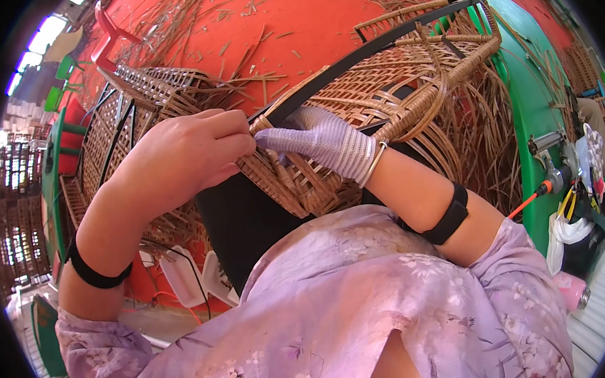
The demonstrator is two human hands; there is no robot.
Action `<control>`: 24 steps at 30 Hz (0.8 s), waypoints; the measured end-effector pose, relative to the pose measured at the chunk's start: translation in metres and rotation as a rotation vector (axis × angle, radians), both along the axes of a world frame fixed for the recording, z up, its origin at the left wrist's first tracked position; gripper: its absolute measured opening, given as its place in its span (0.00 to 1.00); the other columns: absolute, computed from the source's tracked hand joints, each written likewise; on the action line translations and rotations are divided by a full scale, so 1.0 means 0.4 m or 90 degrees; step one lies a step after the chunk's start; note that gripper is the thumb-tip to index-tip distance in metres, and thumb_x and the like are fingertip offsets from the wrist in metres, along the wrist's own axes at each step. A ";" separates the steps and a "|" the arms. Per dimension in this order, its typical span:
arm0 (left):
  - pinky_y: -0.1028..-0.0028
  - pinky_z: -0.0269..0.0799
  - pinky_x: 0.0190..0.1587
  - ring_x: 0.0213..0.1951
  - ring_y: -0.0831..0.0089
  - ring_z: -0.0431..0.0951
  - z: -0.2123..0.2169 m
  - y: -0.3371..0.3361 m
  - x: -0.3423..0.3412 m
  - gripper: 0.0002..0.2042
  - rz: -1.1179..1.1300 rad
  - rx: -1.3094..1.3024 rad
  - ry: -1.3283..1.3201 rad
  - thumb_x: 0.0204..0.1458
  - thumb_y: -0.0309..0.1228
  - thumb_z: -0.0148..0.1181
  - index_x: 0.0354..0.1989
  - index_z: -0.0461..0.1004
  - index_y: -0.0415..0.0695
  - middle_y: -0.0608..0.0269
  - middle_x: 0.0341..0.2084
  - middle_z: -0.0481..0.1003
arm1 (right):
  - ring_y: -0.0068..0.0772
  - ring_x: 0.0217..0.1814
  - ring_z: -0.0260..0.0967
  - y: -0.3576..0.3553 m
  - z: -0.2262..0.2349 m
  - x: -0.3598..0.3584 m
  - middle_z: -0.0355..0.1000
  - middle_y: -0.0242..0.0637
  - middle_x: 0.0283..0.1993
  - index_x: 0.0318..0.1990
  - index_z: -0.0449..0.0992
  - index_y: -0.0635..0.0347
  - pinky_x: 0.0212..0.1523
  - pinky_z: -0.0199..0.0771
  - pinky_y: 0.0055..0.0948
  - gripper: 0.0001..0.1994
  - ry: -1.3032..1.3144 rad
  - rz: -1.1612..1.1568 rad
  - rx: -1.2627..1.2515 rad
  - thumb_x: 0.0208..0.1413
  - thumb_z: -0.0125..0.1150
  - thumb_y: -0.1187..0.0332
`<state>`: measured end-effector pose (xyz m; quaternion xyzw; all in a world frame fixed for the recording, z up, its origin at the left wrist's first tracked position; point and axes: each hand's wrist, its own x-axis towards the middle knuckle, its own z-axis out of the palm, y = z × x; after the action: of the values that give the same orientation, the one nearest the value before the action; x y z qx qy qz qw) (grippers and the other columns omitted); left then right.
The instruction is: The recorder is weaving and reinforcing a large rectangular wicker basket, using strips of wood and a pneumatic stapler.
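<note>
A person looks down at their own two hands working on a half-woven wicker chair frame (pixel 363 102) that rests across their lap. The frame is black metal tubing wrapped with tan woven cane, and it runs from the centre of the view up toward the top right corner.

The left hand (pixel 186 158) is bare, with a black band on the wrist. Its fingers are curled almost closed, and thumb and fingertips pinch a thin cane strand (pixel 259 125) where the weave meets the black tube. The right hand (pixel 322 143) wears a pale lilac knitted glove, with a black band further up the forearm. Its fingers are stretched out nearly flat along the woven edge, the tips touching the left hand's fingertips at the same strand; whether the gloved fingers grip the strand cannot be told.

Loose cane strips (pixel 479 137) hang from the frame's right side. A second woven chair piece (pixel 149 86) lies behind the left hand on an orange floor (pixel 291 29) scattered with cane offcuts. Along the right runs a green bench edge (pixel 530 99). Beside it lie a metal tool (pixel 547 145), a tool with an orange handle (pixel 539 192) and a pink bottle (pixel 572 290) near the lower right. No labels or signs are readable. The person wears a lilac floral garment (pixel 392 312).
</note>
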<state>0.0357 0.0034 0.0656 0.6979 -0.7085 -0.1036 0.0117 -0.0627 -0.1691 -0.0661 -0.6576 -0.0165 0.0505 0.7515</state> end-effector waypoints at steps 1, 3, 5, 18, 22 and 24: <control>0.63 0.73 0.40 0.39 0.58 0.75 0.002 -0.003 -0.001 0.13 -0.009 0.010 -0.012 0.43 0.26 0.65 0.38 0.71 0.44 0.62 0.37 0.70 | 0.20 0.30 0.68 0.000 0.000 0.000 0.70 0.30 0.32 0.45 0.74 0.59 0.31 0.69 0.22 0.19 0.000 -0.001 0.000 0.56 0.63 0.54; 0.62 0.73 0.40 0.39 0.58 0.75 0.005 -0.010 -0.001 0.14 -0.018 0.021 -0.018 0.42 0.26 0.65 0.38 0.71 0.44 0.62 0.37 0.70 | 0.20 0.30 0.68 0.000 0.002 -0.001 0.70 0.29 0.32 0.46 0.74 0.59 0.31 0.69 0.22 0.19 0.002 0.011 0.024 0.56 0.63 0.54; 0.62 0.73 0.40 0.39 0.59 0.75 0.006 -0.016 -0.002 0.14 -0.026 0.032 -0.023 0.42 0.26 0.65 0.38 0.70 0.44 0.62 0.37 0.69 | 0.20 0.31 0.68 0.000 0.002 0.001 0.70 0.29 0.32 0.46 0.74 0.59 0.31 0.69 0.22 0.19 0.000 0.004 0.015 0.56 0.63 0.54; 0.60 0.72 0.39 0.38 0.57 0.73 0.010 -0.050 0.004 0.14 -0.063 0.095 -0.044 0.40 0.25 0.66 0.34 0.68 0.42 0.59 0.33 0.67 | 0.22 0.39 0.69 -0.010 0.023 -0.005 0.75 0.33 0.38 0.48 0.77 0.59 0.42 0.71 0.25 0.25 0.062 0.018 -0.006 0.52 0.66 0.49; 0.61 0.72 0.38 0.36 0.56 0.74 0.006 -0.039 0.010 0.13 -0.036 0.094 -0.007 0.40 0.24 0.65 0.33 0.68 0.42 0.59 0.32 0.68 | 0.23 0.42 0.71 -0.006 0.009 -0.002 0.76 0.35 0.41 0.50 0.77 0.59 0.46 0.71 0.26 0.25 0.050 0.001 0.022 0.52 0.66 0.50; 0.61 0.72 0.38 0.37 0.56 0.74 0.004 -0.034 0.008 0.12 -0.026 0.095 0.005 0.41 0.24 0.64 0.33 0.68 0.42 0.58 0.32 0.68 | 0.25 0.47 0.71 -0.009 0.020 -0.010 0.76 0.37 0.45 0.51 0.76 0.59 0.52 0.70 0.27 0.25 0.044 -0.001 -0.005 0.51 0.67 0.51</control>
<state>0.0387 -0.0101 0.0673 0.6816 -0.7131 -0.1592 -0.0400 -0.0666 -0.1728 -0.0582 -0.6586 0.0100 0.0729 0.7489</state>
